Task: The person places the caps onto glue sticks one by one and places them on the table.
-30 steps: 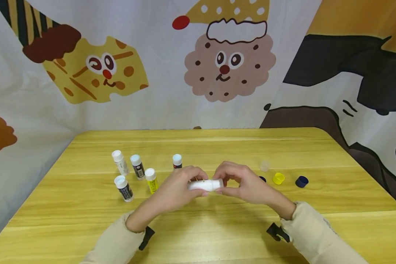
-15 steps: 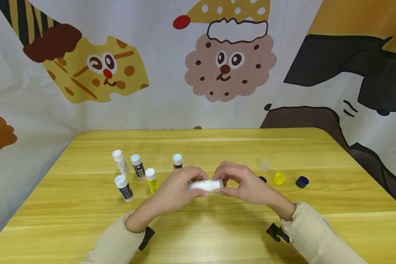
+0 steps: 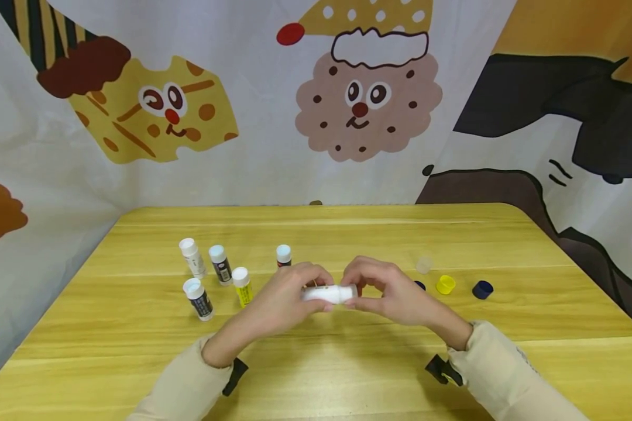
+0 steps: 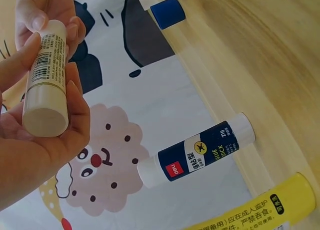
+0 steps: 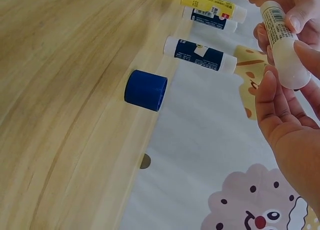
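Both hands meet over the middle of the table on a white glue stick (image 3: 326, 294), held sideways above the wood. Its barrel is gripped by my left hand (image 3: 289, 295), thumb in front and fingers behind. Fingers and thumb of my right hand (image 3: 392, 289) pinch its other end, where a translucent whitish cap (image 5: 292, 72) shows in the right wrist view. In the left wrist view, printed text and a barcode run along the glue stick, with its plain round base toward the camera.
Left of the hands stand several uncapped glue sticks, among them a yellow one (image 3: 243, 287) and a dark blue one (image 3: 198, 300). Another dark one (image 3: 283, 256) stands behind my left hand. At right lie a clear cap (image 3: 423, 265), a yellow cap (image 3: 445, 285) and a dark blue cap (image 3: 483, 289).
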Tool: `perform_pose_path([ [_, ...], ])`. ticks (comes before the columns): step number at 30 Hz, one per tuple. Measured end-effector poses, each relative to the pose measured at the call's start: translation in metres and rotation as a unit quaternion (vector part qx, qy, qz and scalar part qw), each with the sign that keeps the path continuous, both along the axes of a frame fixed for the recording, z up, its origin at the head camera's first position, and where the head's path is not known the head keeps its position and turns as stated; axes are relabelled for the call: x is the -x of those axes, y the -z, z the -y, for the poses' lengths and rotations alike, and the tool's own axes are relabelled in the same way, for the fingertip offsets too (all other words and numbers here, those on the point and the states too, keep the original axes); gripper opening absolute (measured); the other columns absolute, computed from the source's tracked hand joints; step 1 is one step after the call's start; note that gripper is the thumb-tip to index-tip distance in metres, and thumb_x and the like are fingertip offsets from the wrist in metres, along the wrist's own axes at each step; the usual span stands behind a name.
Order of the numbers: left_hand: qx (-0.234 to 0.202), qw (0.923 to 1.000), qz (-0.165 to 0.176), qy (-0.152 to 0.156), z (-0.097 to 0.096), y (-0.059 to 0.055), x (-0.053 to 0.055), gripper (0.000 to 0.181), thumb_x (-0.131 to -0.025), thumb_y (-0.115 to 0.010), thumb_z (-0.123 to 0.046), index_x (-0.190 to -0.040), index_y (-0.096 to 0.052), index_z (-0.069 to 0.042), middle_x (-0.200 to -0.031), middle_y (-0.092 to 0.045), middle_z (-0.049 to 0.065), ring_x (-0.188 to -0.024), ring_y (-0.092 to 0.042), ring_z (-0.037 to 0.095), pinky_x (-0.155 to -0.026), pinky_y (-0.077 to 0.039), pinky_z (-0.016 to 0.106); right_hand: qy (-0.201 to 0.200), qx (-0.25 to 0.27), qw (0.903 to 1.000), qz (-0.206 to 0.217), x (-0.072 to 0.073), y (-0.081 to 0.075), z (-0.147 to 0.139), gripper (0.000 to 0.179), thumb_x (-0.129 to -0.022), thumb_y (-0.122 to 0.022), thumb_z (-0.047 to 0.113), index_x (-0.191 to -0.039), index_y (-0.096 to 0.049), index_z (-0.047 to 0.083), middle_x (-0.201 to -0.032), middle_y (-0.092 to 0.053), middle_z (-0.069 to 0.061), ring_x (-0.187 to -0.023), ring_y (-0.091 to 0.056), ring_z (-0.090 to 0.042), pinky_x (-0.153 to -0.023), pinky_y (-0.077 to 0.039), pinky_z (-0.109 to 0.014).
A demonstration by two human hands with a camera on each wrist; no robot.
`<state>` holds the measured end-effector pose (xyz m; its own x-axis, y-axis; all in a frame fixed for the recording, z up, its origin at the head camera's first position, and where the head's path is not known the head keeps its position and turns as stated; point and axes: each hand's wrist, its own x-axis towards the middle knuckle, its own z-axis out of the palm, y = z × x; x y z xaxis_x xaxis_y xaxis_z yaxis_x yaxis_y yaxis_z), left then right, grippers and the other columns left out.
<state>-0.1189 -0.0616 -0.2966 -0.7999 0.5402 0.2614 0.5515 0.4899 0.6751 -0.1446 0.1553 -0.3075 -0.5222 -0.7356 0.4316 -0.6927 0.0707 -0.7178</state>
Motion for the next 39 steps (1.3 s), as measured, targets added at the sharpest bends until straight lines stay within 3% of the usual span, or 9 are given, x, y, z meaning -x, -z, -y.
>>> perform_pose_path([
  [8, -0.002, 0.9999, 0.013, -0.003, 0.0016, -0.0013, 0.0010, 0.022, -0.076, -0.074, -0.014, -0.095, -0.064, -0.009, -0.095, -0.061, 0.001, -0.080, -0.054, 0.009, -0.069, -0.047, 0.024, 0.011, -0.002, 0.9998, 0.016, -0.0002, -0.0012, -0.0003, 0.023, -0.080, -0.067, -0.002, -0.098, -0.059, 0.009, -0.095, -0.056, -0.003, -0.073, -0.053, -0.015, -0.063, -0.050, -0.029],
  [24, -0.009, 0.9997, 0.022, -0.010, 0.0061, -0.0009, 0.0011, 0.021, -0.078, -0.073, -0.014, -0.096, -0.064, -0.009, -0.096, -0.061, 0.000, -0.083, -0.055, 0.010, -0.074, -0.047, 0.027, 0.047, -0.043, 0.9979, -0.016, 0.0004, -0.0007, -0.0035, 0.024, -0.080, -0.069, 0.003, -0.102, -0.060, 0.008, -0.093, -0.062, -0.002, -0.071, -0.054, -0.011, -0.062, -0.049, -0.027],
  [32, -0.011, 0.9999, 0.006, -0.003, 0.0055, 0.0019, 0.0036, 0.021, -0.078, -0.073, -0.012, -0.096, -0.064, -0.008, -0.096, -0.062, 0.002, -0.083, -0.057, 0.012, -0.074, -0.048, 0.027, 0.049, -0.034, 0.9979, -0.023, 0.0001, -0.0009, -0.0035, 0.022, -0.081, -0.068, 0.003, -0.101, -0.060, 0.008, -0.092, -0.062, -0.002, -0.073, -0.054, -0.012, -0.064, -0.049, -0.028],
  [39, -0.023, 0.9994, 0.026, 0.010, 0.0055, 0.0042, 0.0051, 0.019, -0.081, -0.070, -0.013, -0.097, -0.063, -0.008, -0.095, -0.061, 0.000, -0.081, -0.056, 0.011, -0.071, -0.047, 0.025, 0.043, -0.018, 0.9986, -0.026, 0.0002, -0.0027, -0.0047, 0.023, -0.080, -0.068, -0.001, -0.100, -0.060, 0.006, -0.091, -0.062, -0.004, -0.073, -0.055, -0.014, -0.064, -0.049, -0.028],
])
